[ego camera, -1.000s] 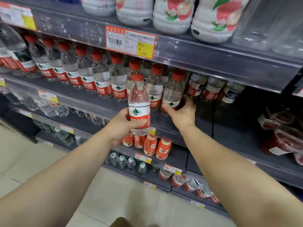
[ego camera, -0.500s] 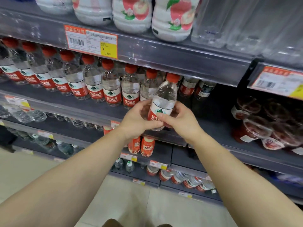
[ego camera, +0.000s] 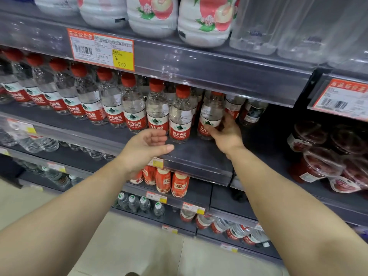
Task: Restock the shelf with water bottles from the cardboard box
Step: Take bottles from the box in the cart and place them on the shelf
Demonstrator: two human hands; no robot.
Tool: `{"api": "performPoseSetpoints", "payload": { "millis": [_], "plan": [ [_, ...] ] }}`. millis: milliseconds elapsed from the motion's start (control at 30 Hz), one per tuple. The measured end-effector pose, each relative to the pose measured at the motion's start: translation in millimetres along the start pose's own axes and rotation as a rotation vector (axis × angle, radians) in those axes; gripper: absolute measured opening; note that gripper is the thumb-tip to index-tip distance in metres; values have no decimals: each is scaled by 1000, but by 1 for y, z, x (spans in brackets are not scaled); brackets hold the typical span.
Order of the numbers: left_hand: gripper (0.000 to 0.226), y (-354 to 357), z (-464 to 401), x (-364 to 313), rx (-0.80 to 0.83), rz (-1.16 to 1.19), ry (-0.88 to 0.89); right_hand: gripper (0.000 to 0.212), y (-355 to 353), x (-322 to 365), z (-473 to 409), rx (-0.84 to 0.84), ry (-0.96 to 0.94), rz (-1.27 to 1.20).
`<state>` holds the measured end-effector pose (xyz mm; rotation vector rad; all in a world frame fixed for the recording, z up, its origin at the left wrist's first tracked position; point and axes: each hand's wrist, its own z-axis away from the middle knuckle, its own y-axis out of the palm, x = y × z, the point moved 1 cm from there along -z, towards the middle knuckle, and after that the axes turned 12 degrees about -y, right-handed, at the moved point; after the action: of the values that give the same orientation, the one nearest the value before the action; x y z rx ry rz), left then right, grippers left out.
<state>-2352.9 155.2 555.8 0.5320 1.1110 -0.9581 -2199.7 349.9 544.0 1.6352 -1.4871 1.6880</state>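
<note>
A row of clear water bottles with red caps and red-white labels stands along the dark middle shelf [ego camera: 199, 156]. My right hand [ego camera: 226, 134] grips the rightmost front water bottle [ego camera: 211, 114] from its right side, low on the label; the bottle stands upright on the shelf. My left hand [ego camera: 145, 148] hovers open and empty just in front of the shelf edge, below the neighbouring bottle [ego camera: 180, 118], touching nothing. The cardboard box is not in view.
A price tag [ego camera: 101, 49] hangs on the upper shelf rail under large peach-labelled bottles [ego camera: 203, 18]. Red-lidded cups [ego camera: 326, 154] fill the shelf section to the right. Small red bottles [ego camera: 171, 181] and more water stand on lower shelves. Pale floor lies below.
The bottle went from my left hand, through both hands, onto the shelf at the right end of the row. My left hand has let go and drawn back; my right hand still holds it.
</note>
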Motion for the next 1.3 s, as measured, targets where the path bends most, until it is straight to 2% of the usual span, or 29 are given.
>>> {"api": "performPoseSetpoints", "payload": {
  "millis": [467,633,733,833,1000,1167,1300],
  "plan": [
    [44,-6,24,6,10,-35,-51,63,8,13,-10,43,28,85],
    [44,-2,44,-6,-11,-48,-77,72,3,32,22,41,120,31],
    [52,7,60,-25,-38,-113,-105,71,-12,55,61,69,187,92],
    [59,30,76,-43,-38,-276,-123,65,-34,81,101,100,211,139],
    [62,86,99,-53,-62,-758,22,60,-84,100,152,127,165,316],
    [64,175,157,-47,75,-1110,265,58,-167,87,235,108,189,510],
    [64,285,241,-31,193,-1294,458,59,-270,67,345,7,320,622]
  ]
}}
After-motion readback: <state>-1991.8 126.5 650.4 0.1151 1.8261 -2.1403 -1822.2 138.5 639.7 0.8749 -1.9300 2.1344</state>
